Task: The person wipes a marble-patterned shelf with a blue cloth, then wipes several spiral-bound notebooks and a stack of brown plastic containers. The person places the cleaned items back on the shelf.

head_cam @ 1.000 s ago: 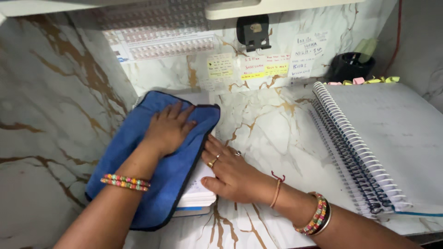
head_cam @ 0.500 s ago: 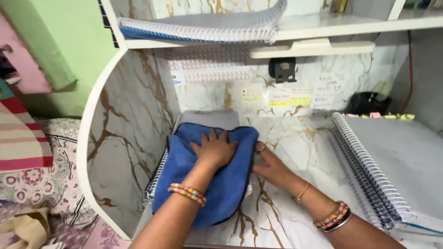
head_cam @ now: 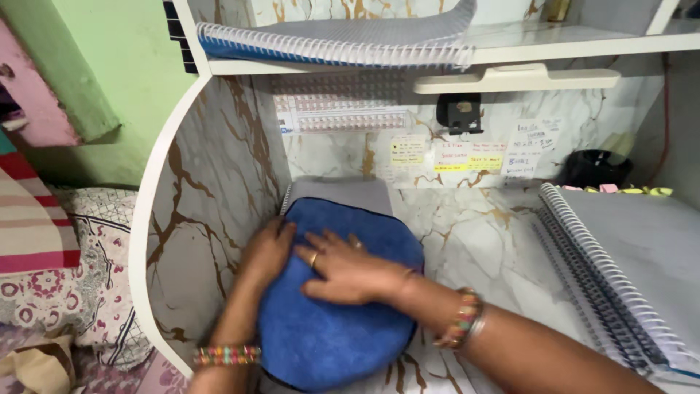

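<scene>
my left hand (head_cam: 268, 252) and right hand (head_cam: 350, 271) flat, open, pressing soft blue terry cloth (head_cam: 332, 328) | cloth covers grey book (head_cam: 343, 193) on marble-pattern counter (head_cam: 474, 233) | keep palms spread, pressure even

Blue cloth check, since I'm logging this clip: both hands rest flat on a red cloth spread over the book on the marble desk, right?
Not quite: the cloth is blue, not red, as the head view shows. The left hand and right hand do rest flat on it, over the book on the marble desk.
</scene>
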